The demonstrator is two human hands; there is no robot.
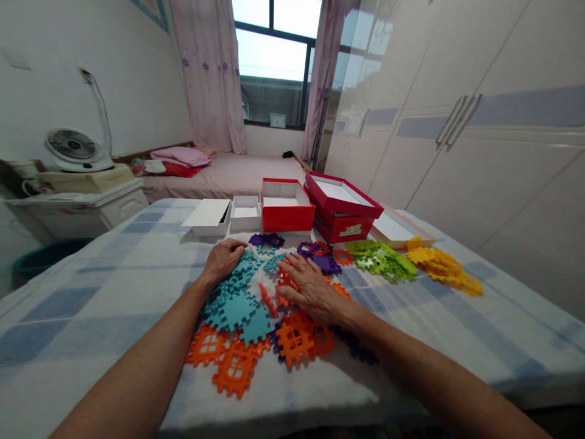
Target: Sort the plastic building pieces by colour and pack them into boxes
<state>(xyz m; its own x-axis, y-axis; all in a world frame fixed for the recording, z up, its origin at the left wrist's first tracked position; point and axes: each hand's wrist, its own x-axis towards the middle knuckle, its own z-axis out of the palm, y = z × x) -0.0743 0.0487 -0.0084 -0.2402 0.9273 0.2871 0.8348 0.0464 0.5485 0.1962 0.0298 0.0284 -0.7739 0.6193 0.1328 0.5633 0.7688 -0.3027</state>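
My left hand rests at the left edge of a pile of teal notched plastic building pieces. Its fingers are curled inward against the pile, and what they hold, if anything, is hidden. My right hand lies with fingers spread over orange notched building pieces, palm down. Beneath and around it more orange pieces show, several with window-like cut-outs. Purple pieces lie just beyond the right fingers. A single orange piece stands tilted on edge between the two hands.
Green pieces and yellow pieces form separate heaps to the right. Along the back stand white boxes, an open red box and a stacked red box with its lid. A checked cloth covers the surface.
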